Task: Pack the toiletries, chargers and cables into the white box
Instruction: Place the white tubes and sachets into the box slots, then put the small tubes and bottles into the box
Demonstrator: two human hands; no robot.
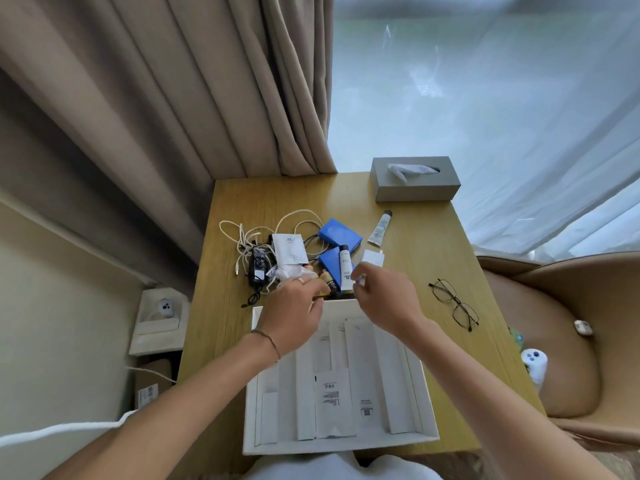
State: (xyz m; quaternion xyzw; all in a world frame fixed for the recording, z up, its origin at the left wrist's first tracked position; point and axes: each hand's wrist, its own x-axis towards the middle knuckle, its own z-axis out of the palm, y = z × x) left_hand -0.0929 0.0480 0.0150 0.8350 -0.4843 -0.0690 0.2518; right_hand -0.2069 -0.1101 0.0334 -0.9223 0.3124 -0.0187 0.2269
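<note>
An open white box (251,410) lies at the table's near edge with several long white packets in it. Just beyond its far rim sits a pile: tangled white cables (242,237), a black adapter (258,268), a white sachet (289,249), two blue packs (339,233), a white bottle with a black cap (344,265) and a small amber bottle (326,280). A white charger (373,259) and a grey tube (379,228) lie to the right. My left hand (294,313) curls around the amber bottle's base. My right hand (381,299) pinches the white bottle's lower end.
A grey tissue box (414,180) stands at the table's far right corner. Glasses (453,303) lie near the right edge. A tan chair (571,341) holds a white toy (535,363). Curtains hang behind, and a low shelf (159,327) stands left.
</note>
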